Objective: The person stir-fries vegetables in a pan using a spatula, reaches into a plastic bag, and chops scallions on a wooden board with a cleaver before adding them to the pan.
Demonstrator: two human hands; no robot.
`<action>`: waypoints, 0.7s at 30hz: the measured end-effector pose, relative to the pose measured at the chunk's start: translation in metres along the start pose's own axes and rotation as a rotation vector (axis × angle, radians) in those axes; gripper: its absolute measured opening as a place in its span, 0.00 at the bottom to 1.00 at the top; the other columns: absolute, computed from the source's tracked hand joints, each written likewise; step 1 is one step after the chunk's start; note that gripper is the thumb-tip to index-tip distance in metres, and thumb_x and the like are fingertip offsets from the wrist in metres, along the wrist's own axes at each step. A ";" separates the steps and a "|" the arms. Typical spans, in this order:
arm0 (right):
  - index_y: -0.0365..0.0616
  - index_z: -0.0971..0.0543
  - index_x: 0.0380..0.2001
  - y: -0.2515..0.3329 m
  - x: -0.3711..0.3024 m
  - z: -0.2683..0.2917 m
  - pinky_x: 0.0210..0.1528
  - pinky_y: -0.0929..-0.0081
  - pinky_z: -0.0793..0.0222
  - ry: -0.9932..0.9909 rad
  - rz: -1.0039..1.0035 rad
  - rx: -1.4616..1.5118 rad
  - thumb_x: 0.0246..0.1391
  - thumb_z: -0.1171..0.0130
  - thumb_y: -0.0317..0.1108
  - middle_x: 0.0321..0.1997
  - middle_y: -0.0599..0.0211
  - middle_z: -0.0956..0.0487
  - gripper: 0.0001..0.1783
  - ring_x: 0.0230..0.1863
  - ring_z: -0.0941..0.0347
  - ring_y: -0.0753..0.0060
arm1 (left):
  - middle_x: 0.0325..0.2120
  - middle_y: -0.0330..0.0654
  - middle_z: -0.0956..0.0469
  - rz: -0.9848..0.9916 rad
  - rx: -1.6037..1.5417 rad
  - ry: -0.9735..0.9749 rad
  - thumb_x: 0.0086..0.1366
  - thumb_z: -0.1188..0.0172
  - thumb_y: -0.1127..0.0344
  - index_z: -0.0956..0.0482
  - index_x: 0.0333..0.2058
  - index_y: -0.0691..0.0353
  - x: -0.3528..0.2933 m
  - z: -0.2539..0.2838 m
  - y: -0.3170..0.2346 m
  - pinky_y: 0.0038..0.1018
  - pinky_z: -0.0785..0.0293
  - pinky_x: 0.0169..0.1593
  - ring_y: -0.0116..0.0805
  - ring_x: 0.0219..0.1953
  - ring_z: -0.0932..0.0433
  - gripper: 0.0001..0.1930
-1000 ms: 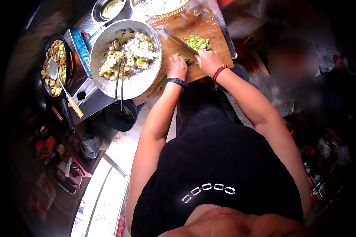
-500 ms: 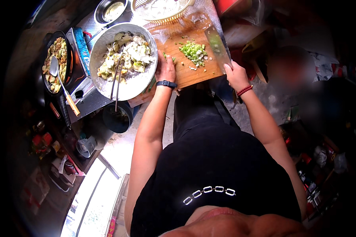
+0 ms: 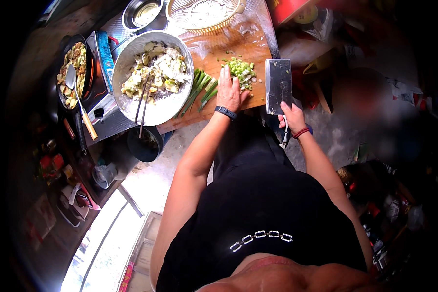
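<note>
My right hand point(image 3: 293, 119) is closed round the handle of a cleaver point(image 3: 279, 82). Its broad blade lies flat to view at the right edge of a wooden cutting board point(image 3: 255, 41). On the board, my left hand point(image 3: 230, 91) rests with fingers stretched out, touching the near left side of a pile of chopped green onion point(image 3: 241, 69). Uncut green onion stalks point(image 3: 198, 90) lie between that hand and a large pale bowl point(image 3: 119, 80). Floury, pale green-yellow pieces point(image 3: 168, 68) fill the bowl, and a pair of chopsticks point(image 3: 142, 104) leans over its near rim.
Left of the bowl, a dark frying pan point(image 3: 89, 63) of browned food sits on a stove, with a spatula point(image 3: 86, 117) across it. Behind stand a metal bowl point(image 3: 126, 19) and a yellow plastic basket point(image 3: 209, 25). A dark bucket point(image 3: 148, 155) stands below the table edge.
My left hand has moved right, from the bowl's side to the chopped green onion, uncovering the stalks. The cleaver has swung nearer and right, its blade now turned broadside.
</note>
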State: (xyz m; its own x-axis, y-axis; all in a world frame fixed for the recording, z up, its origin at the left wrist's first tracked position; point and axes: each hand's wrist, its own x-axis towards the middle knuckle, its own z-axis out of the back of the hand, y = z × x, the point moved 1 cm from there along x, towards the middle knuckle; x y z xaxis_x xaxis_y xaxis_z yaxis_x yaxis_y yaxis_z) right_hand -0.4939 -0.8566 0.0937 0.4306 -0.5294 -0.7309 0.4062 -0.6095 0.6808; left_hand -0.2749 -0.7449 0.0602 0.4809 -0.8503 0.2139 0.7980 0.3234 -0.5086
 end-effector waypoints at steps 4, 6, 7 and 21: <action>0.41 0.28 0.32 -0.007 0.007 -0.008 0.13 0.80 0.34 0.134 -0.019 -0.061 0.59 0.46 0.46 0.17 0.68 0.28 0.17 0.10 0.35 0.80 | 0.63 0.64 0.54 0.054 0.085 -0.011 0.45 0.32 0.49 0.31 0.45 0.69 0.020 -0.014 -0.001 0.48 0.53 0.64 0.62 0.65 0.54 0.35; 0.41 0.28 0.33 -0.008 0.008 -0.016 0.13 0.80 0.34 0.137 -0.056 -0.041 0.59 0.47 0.46 0.18 0.69 0.29 0.17 0.10 0.36 0.80 | 0.64 0.61 0.54 0.047 0.098 -0.035 0.46 0.33 0.47 0.31 0.46 0.67 0.024 -0.028 0.001 0.49 0.54 0.64 0.60 0.66 0.56 0.35; 0.41 0.28 0.33 -0.009 0.008 -0.021 0.13 0.80 0.34 0.131 -0.054 -0.044 0.59 0.47 0.46 0.18 0.69 0.29 0.17 0.10 0.36 0.80 | 0.63 0.60 0.53 0.053 0.091 -0.049 0.47 0.33 0.49 0.32 0.45 0.68 0.024 -0.030 0.002 0.48 0.53 0.64 0.60 0.65 0.54 0.34; 0.43 0.30 0.28 0.023 0.021 -0.054 0.11 0.79 0.37 0.208 -0.041 -0.042 0.59 0.47 0.41 0.15 0.71 0.30 0.13 0.09 0.38 0.82 | 0.50 0.57 0.36 0.247 -0.380 -0.389 0.51 0.39 0.71 0.34 0.45 0.72 0.046 -0.036 -0.025 0.42 0.40 0.56 0.57 0.51 0.37 0.23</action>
State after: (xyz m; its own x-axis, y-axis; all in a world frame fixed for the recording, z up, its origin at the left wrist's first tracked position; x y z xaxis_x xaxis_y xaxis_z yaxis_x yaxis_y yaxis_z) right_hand -0.4317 -0.8497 0.0964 0.5682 -0.3691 -0.7355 0.4584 -0.6004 0.6553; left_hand -0.2855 -0.8075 0.0525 0.7908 -0.5310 0.3045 0.4939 0.2597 -0.8298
